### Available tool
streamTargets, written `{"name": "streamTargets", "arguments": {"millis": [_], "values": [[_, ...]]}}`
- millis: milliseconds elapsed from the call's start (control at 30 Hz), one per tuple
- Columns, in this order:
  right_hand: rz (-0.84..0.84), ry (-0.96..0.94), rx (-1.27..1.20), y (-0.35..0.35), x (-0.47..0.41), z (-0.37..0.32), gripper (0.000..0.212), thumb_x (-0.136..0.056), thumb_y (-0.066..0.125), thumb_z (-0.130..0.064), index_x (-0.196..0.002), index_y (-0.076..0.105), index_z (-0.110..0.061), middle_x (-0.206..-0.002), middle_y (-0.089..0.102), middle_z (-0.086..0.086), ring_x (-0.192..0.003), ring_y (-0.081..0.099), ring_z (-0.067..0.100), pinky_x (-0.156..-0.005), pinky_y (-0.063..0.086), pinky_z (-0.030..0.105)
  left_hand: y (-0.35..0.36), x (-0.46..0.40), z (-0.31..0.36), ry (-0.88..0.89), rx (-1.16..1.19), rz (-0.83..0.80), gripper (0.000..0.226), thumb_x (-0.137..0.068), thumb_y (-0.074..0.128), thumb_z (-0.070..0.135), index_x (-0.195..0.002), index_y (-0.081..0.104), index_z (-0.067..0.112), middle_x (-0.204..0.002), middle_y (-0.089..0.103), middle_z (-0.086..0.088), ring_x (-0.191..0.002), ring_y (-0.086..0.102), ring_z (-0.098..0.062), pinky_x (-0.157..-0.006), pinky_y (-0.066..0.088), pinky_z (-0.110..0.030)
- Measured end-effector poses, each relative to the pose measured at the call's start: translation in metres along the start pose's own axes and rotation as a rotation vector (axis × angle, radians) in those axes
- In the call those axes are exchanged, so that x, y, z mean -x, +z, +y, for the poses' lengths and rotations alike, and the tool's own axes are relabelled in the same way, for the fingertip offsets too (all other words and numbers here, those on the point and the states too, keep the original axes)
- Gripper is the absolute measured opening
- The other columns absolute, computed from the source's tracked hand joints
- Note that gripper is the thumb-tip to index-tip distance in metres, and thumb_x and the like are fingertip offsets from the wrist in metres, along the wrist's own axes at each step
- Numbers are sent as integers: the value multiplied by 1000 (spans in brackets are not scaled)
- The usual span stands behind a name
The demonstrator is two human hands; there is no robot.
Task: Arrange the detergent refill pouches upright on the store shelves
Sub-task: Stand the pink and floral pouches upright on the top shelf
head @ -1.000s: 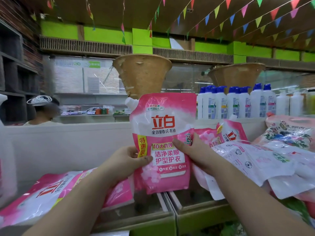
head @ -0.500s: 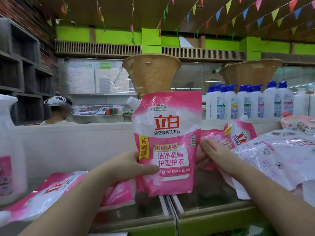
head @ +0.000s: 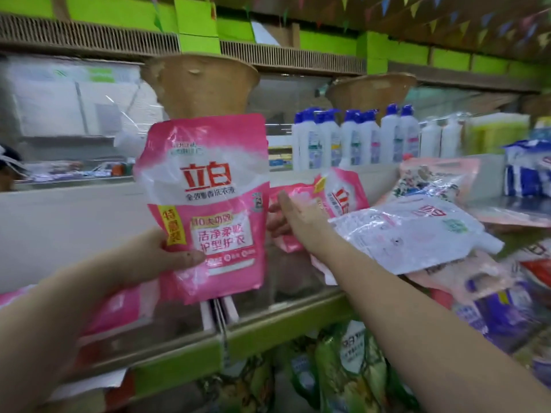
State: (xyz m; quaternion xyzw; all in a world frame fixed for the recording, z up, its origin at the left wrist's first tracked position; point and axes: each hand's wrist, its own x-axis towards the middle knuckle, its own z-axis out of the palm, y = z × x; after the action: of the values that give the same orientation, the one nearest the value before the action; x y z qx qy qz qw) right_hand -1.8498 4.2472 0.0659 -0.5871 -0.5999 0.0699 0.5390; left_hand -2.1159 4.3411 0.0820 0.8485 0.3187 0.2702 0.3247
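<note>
My left hand [head: 155, 257] holds a pink and white detergent refill pouch [head: 208, 204] upright above the shelf, thumb on its lower left front. My right hand [head: 295, 222] reaches just right of it, fingers on a second pink pouch [head: 334, 198] that leans tilted in a heap. Whether the fingers are closed around that pouch I cannot tell. Another pink pouch [head: 116, 308] lies flat on the shelf at the left, partly hidden by my left arm.
A heap of white and pink pouches [head: 417, 234] lies flat at the right. White bottles with blue caps [head: 351, 138] stand in a row behind. The green shelf edge [head: 268, 329] runs below, with green bags [head: 343, 368] underneath. A white partition [head: 74, 228] backs the shelf.
The view has swung right and down. My right hand has left the held pouch and reached to the tilted pouch in the heap. My left hand keeps the pouch upright.
</note>
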Motion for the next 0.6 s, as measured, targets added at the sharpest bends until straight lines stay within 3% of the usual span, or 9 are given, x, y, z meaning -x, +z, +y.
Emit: {"name": "streamTargets", "arguments": {"millis": [100,200,300,367,467,533,600], "values": [[-109,-9,157,8,3,-2,70,-77,26,-91,-106,60,-36,-92,72,-10,-86,71,16,-85,57,52,0,2,2,-9,-27,-35,19,-81,77,18,-92,68,30,-78,75,23,-73,69,7,-67,48,-8],[-191,-55,349,13,3,-5,68,-74,25,-93,-112,51,-44,-98,67,-19,-88,67,8,-88,56,47,-3,1,7,-7,-119,-58,23,-82,76,25,-97,63,36,-90,69,23,-82,63,6,-80,47,-17],[-271,-29,281,16,1,-11,81,-66,44,-93,-124,50,-37,-111,67,-20,-97,66,4,-89,53,32,-2,-4,13,-7,-278,-45,39,-81,77,32,-117,63,30,-109,68,12,-101,64,-11,-100,46,-34],[-270,13,166,17,1,-11,65,-65,61,-82,-113,52,-40,-96,70,-28,-86,67,-8,-74,52,14,1,-7,14,9,-276,-32,45,-81,78,28,-123,62,25,-116,68,6,-111,63,-20,-105,45,-40],[-180,9,125,15,0,-4,34,-75,69,-63,-93,54,-39,-79,68,-34,-71,65,-16,-51,46,4,4,-11,9,17,-110,19,28,-80,79,21,-104,66,26,-104,71,8,-102,68,-17,-98,51,-37],[-104,29,93,13,0,-1,30,-77,71,-59,-92,52,-40,-82,71,-21,-69,65,-14,-50,46,7,5,-13,6,-20,-16,39,17,-79,79,26,-94,69,27,-93,75,10,-88,71,-11,-88,56,-33],[-82,62,22,12,0,0,37,-73,74,-59,-95,50,-42,-91,70,-17,-73,67,-11,-54,51,10,4,-12,5,-49,30,29,20,-78,78,31,-95,71,25,-88,78,8,-82,74,-10,-82,58,-30]]}}
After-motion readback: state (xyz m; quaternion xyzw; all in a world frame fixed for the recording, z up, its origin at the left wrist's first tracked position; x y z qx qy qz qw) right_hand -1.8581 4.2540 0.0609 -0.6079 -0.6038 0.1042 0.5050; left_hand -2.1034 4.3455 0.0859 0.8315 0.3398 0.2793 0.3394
